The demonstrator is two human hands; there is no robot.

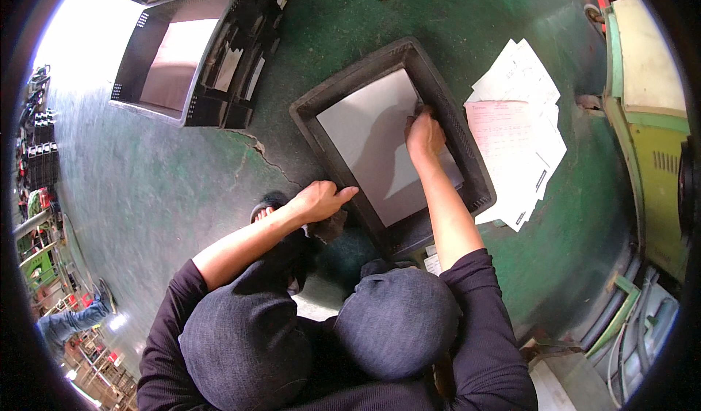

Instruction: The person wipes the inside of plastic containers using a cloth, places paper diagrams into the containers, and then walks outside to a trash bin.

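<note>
A black plastic crate (454, 111) lies on the floor in front of my knees, turned at an angle. Flat on its bottom is a pale grey-white sheet (358, 122), partly in shadow. My right hand (426, 139) reaches inside, fingers closed over the sheet's right side; something small and dark shows at the fingertips, too hidden to name. Just outside the crate's near left wall is my left hand (319, 201), its fingers curled and its thumb stretched toward the rim. A crumpled dark brown rag (328, 227) hangs beneath those fingers.
Loose papers (504, 137), white and pink, lie spread right of the crate. Stacked black crates (186, 115) stand at the upper left. A green machine (661, 170) borders the right side. Pipes and hoses (642, 316) lie at lower right. Another person's leg (77, 320) shows far left.
</note>
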